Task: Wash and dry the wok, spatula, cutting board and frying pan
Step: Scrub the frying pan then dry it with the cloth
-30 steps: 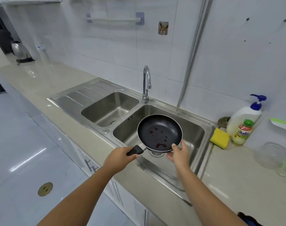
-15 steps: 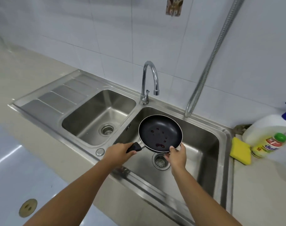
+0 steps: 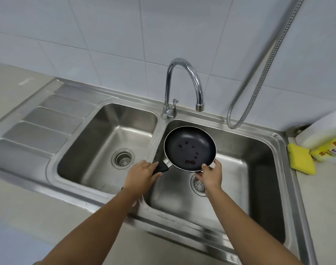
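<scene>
The left hand (image 3: 142, 174) curls tight round the black handle (image 3: 161, 167) of the pan (image 3: 189, 148); the right hand (image 3: 210, 175) pinches the near rim of the pan, thumb on top, fingers below; so both hands hold the pan. The pan is held over the right bowl (image 3: 259, 169) of the sink, close to the wall between the two bowls; it is nearly flat, open side up; it is dark inside with a shiny rim; a few dark spots (image 3: 190, 162) sit on its floor. Under the right hand is the bowl's drain (image 3: 196, 185), partly hidden. The tap (image 3: 182, 79) stands behind the pan; its spout points down over the back of the right bowl. The left bowl (image 3: 109, 138) has a drain of its own; left of it is a ribbed rack (image 3: 48, 119). A metal hose (image 3: 259, 79) hangs down the tiled wall on the right. On the counter right of the sink lies a yellow sponge (image 3: 301, 161); it touches a yellow bottle (image 3: 328, 150); a white bottle (image 3: 324, 129) stands behind that.
</scene>
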